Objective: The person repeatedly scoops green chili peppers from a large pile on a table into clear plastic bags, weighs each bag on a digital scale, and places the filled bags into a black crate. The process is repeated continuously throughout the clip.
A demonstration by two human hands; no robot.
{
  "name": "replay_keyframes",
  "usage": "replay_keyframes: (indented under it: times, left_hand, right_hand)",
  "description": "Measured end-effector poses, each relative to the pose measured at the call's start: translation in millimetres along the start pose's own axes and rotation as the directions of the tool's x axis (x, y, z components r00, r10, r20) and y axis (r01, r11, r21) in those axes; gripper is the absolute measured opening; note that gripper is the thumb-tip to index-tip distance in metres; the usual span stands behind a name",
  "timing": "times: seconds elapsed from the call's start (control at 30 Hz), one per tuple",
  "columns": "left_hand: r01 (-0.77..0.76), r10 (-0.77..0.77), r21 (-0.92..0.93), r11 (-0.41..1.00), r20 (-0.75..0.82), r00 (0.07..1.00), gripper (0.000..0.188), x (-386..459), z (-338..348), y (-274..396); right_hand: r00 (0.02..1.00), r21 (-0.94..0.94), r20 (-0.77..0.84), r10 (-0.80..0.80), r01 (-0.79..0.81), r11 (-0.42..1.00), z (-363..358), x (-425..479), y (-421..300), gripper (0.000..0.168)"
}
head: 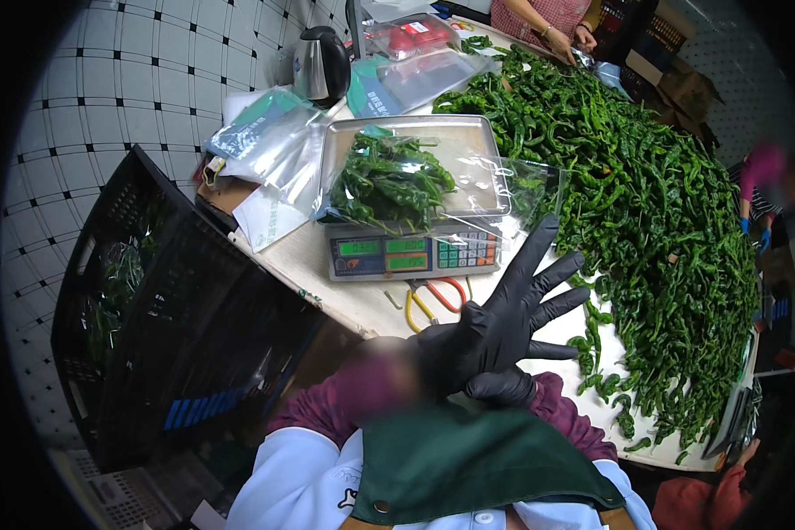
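My left hand (503,311), in a black glove, is held above the table with its fingers spread and nothing in it. My right hand (502,387), also gloved in black, is bent close to the left wrist; its fingers are mostly hidden, so any hold on the left glove cannot be made out. Beyond the hands is an electronic scale (414,250) with lit displays. On its metal pan (469,127) lies a clear plastic bag (397,175) of green peppers, its open end reaching right. A cutting tool (430,301) with red and yellow handles lies before the scale.
A large heap of green peppers (636,199) covers the table's right side. Left are flat plastic bags (271,139), an electric kettle (321,66) and a black crate (172,298) holding bagged greens. Co-workers' hands (570,43) are at the far edge; another person (702,500) is at lower right.
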State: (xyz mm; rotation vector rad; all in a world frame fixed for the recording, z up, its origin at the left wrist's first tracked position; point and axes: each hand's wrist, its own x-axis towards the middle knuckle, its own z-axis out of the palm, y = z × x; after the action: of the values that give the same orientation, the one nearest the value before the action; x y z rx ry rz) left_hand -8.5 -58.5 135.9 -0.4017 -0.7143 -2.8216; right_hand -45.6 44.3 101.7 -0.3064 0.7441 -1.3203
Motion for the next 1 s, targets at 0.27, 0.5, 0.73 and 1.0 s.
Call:
replay_keyframes:
  times: [0.27,0.5,0.73,1.0]
  left_hand:
    - [-0.070,0.344,0.972,0.225,-0.012,0.939,0.039,-46.4,-40.4,66.6]
    - [0.441,0.446,0.683,-0.583,-0.185,0.876,0.095,-71.5,-144.6,121.1]
    - [0.365,0.412,0.761,-0.536,-0.141,0.900,0.098,-52.2,-183.7,134.3]
    - [0.322,0.407,0.740,-0.591,-0.071,0.911,0.091,-38.1,-195.7,141.6]
  right_hand:
    - [0.955,-0.663,0.009,-0.298,0.229,0.713,-41.5,-16.8,-60.6,0.030]
    - [0.831,-0.990,-0.041,-0.554,0.042,0.136,-131.3,50.2,-135.1,0.023]
    - [0.725,-0.908,0.417,-0.548,0.306,-0.286,-105.9,157.9,-138.1,0.033]
    - [0.843,-0.962,-0.147,-0.517,0.001,0.274,-88.6,206.5,-142.3,0.029]
